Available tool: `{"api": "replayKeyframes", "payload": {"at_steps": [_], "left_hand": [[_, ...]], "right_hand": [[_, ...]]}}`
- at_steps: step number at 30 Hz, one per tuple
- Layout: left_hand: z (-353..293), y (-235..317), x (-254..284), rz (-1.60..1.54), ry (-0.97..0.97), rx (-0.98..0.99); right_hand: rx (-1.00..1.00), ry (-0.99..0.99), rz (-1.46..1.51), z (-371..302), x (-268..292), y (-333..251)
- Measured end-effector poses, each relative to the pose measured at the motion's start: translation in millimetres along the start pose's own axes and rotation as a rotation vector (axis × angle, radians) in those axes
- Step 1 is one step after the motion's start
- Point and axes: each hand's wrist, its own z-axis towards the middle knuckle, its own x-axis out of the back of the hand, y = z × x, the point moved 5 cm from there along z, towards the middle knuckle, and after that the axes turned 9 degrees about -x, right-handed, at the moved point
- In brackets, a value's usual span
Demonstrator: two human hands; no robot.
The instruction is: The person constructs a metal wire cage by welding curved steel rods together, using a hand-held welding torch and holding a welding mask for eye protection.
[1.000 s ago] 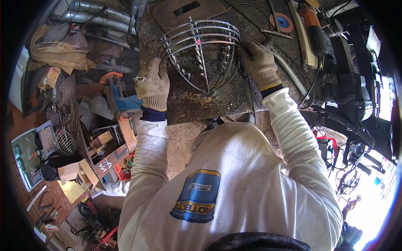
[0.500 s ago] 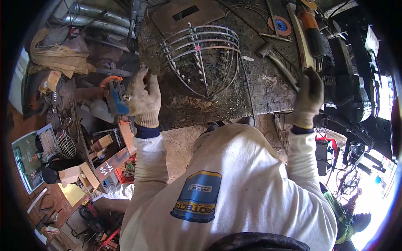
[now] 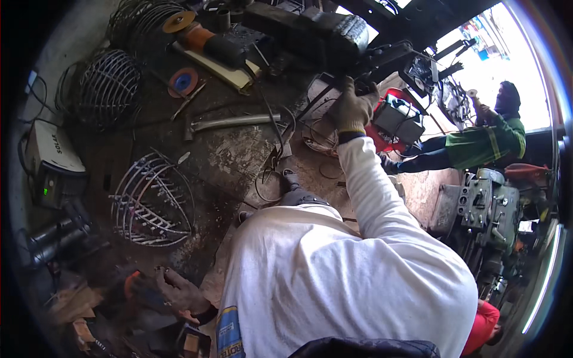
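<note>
My right hand point(image 3: 355, 107), in a knit glove, is raised beside the bench vise point(image 3: 304, 33), past the bench's edge. Its thumb and fingers look apart, and I see nothing held in them. My left hand point(image 3: 182, 292), also gloved, is low on the left, dim and slightly blurred, with its fingers spread. Between it and the hammer point(image 3: 236, 122) a curved metal-rod cage point(image 3: 152, 200) rests on the dark workbench point(image 3: 209, 161). Neither hand touches the cage. Farther back lie an orange-and-black angle grinder point(image 3: 212, 45) and a blue-and-red disc point(image 3: 183, 82).
A rounded metal cage point(image 3: 110, 89) stands at the far left, near a white-and-black power unit point(image 3: 57, 155). Cables hang by the bench's edge. On the right, a person in green point(image 3: 483, 143) stands near a red container point(image 3: 388, 134); another in red point(image 3: 482, 328) is lower down.
My view has swung right, bringing the doorway, the person in green and a machine further in. My right hand has moved to beside the vise; the cage now appears left of me.
</note>
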Motion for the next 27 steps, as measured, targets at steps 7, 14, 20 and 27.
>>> {"api": "replayKeyframes", "payload": {"at_steps": [7, 14, 20, 27], "left_hand": [[-1, 5, 9, 0.134, 0.004, -0.153], [5, -3, -1, -0.061, 0.112, -0.129], [-7, -9, 5, 0.002, 0.078, -0.085], [-9, -12, 3, 0.037, 0.081, -0.085]], "right_hand": [[0.194, -0.18, 0.024, 24, -45, -9], [-0.004, 0.11, -0.159, 41, -34, 0], [0.056, 0.102, -0.145, 42, -46, -16], [0.059, 0.23, 0.009, -32, -6, -90]]}}
